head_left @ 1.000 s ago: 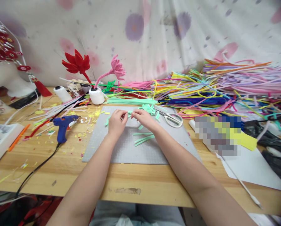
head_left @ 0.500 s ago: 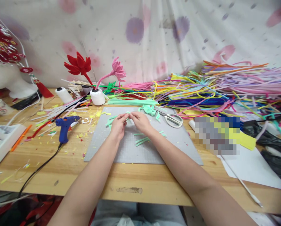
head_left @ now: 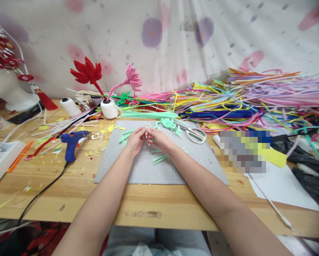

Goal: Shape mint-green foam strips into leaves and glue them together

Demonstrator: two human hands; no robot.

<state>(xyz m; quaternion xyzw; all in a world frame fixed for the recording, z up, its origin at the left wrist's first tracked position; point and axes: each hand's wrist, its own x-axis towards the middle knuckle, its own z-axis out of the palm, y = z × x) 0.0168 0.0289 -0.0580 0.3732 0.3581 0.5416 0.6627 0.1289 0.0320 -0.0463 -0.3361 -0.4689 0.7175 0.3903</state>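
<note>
Over the grey cutting mat [head_left: 114, 167], my left hand [head_left: 136, 141] and my right hand [head_left: 158, 138] meet with fingertips pinched together. Both grip a small mint green pipe cleaner [head_left: 147, 127]; only a bit of it shows above the fingers, and the rest is hidden. Short cut pipe cleaner pieces [head_left: 161, 159] lie under my right wrist. More green pieces [head_left: 126, 136] lie just left of my left hand. Beyond my right hand is a cluster of bent green pipe cleaners [head_left: 169, 123], beside the scissors [head_left: 196, 135] with pale handles.
A blue glue gun [head_left: 72, 144] with a black cord rests left of the mat. Behind stand a red flower [head_left: 87, 71] and a pink flower [head_left: 133, 78] by a white thread spool [head_left: 109, 109]. Piles of coloured pipe cleaners [head_left: 215, 103] fill the back right. White paper [head_left: 287, 192] lies right.
My hands have turned slightly against each other, and the fingers of my right hand are now more curled below the pinch. The view has shifted a little; other things stay put.
</note>
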